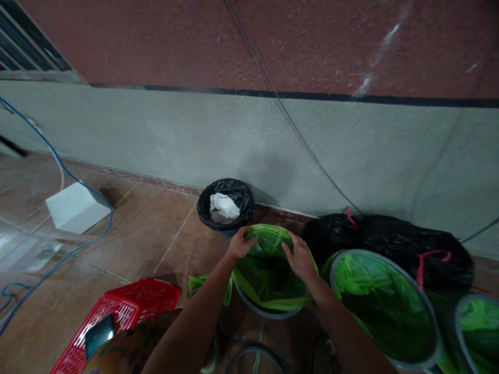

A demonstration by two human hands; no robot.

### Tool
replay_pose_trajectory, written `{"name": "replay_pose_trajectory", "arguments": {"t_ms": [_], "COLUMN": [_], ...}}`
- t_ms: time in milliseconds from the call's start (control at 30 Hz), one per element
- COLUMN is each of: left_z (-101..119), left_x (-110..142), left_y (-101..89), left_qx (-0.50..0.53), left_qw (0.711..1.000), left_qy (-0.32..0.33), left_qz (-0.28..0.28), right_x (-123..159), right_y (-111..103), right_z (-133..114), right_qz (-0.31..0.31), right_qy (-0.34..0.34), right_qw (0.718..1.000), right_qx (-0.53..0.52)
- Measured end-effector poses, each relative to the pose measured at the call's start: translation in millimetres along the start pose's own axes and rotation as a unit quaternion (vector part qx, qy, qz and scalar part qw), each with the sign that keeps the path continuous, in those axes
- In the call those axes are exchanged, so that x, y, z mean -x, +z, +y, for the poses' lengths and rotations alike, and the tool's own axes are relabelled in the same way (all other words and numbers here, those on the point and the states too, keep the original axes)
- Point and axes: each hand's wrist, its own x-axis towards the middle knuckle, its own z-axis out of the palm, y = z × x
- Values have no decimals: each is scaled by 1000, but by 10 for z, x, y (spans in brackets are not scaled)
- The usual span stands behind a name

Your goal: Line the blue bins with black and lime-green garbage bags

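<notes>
A green trash bag [268, 304] lines a round bin [253, 307] in front of me, its mouth spread wide. My left hand [239, 244] pinches the bag's far edge on the left, thumb inside the opening. On the far right side of the same edge, my right hand [300, 257] grips the plastic with its thumb inside. Below the bin, close to my feet, lies a loose grey ring [255, 349]. A bit of green plastic [198, 282] shows beside my left forearm.
A small bin with a black bag [202, 210] and crumpled white paper [224, 206] stands by the wall. At right are tied black bags [413, 239] and two green-lined bins, one with a grey rim [432, 322]. A red basket [136, 298], phone [99, 335] and blue cable [54, 148] lie left.
</notes>
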Motion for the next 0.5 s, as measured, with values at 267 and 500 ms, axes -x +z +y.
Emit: {"name": "replay_pose_trajectory", "arguments": {"t_ms": [267, 500], "left_z": [-314, -363], "left_x": [301, 824], "left_y": [-79, -53], "left_qx": [184, 174], "left_qw": [981, 978], "left_qy": [-56, -119], "left_qz": [9, -3], "right_x": [215, 672], "right_y": [-70, -150], "right_z": [219, 239], "right_qz": [-27, -16], "right_qy": [136, 225], "right_qw": [987, 964], "right_qx": [-86, -144]}}
